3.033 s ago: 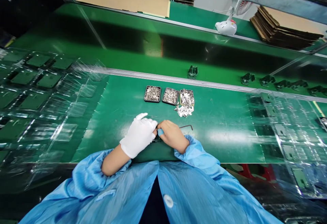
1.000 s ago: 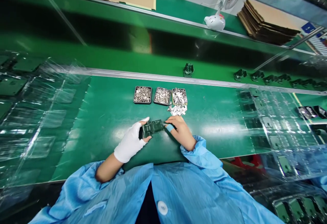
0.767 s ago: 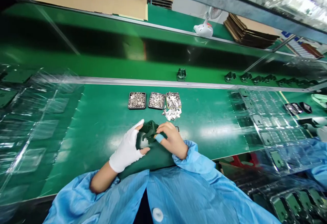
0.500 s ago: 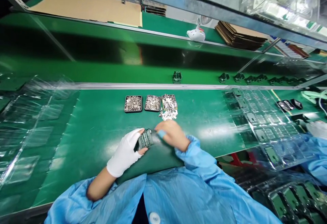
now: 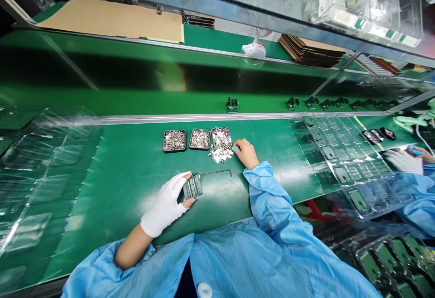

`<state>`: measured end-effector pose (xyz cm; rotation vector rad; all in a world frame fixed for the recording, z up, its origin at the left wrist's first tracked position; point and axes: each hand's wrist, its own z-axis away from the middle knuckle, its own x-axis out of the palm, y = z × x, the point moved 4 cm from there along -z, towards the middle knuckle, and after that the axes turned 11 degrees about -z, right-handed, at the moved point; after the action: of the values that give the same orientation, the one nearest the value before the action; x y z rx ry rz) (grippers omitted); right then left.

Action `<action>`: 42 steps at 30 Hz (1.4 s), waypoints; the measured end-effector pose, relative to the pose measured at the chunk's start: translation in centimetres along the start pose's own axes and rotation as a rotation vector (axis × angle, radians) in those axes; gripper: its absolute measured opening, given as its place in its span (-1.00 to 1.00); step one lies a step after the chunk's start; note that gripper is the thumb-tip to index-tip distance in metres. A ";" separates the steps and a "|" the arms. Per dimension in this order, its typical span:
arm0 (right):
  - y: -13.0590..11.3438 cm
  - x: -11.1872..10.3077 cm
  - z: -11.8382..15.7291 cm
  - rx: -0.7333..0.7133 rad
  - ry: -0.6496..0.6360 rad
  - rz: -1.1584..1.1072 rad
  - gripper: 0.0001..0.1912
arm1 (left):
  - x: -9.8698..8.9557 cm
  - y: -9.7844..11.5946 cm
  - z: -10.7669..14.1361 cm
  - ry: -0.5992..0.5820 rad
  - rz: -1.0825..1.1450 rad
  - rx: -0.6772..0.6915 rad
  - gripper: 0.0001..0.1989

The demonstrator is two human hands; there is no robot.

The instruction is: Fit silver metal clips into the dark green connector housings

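In the head view, my left hand [image 5: 166, 205], in a white glove with bare fingertips, grips a small green slotted block [image 5: 193, 186] above the bench. A thin L-shaped hex key [image 5: 217, 171] extends to the right beside the block; whether it touches the block I cannot tell. My right hand [image 5: 247, 153], bare with a blue wrap on one finger, is at the right edge of a loose pile of silvery metal pieces [image 5: 220, 154]. Its fingers are curled together, and what lies between them is hidden. The pile spills from the rightmost small tray [image 5: 230, 133].
Two more trays of metal pieces, a left one [image 5: 164, 141] and a middle one [image 5: 191, 146], stand alongside. Clear plastic trays [image 5: 353, 153] lie right, others [image 5: 41, 171] left. Green assemblies [image 5: 232, 103] line the ledge. A co-worker's gloved hand [image 5: 404, 160] is far right.
My right hand has moved from beside the green block up and right to the metal pile. The hex key now shows plainly. My left hand keeps its hold, and the view has shifted slightly.
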<state>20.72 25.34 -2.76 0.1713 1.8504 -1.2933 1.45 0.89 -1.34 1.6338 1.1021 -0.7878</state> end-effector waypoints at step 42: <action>-14.5 4.8 6.6 -0.527 -0.365 -0.213 -0.78 | -3.6 0.7 -4.5 0.096 -0.092 -0.032 -0.67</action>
<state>13.54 11.72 3.45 -0.5207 1.8476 -0.8562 0.76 4.05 3.48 1.6174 1.2587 -0.7534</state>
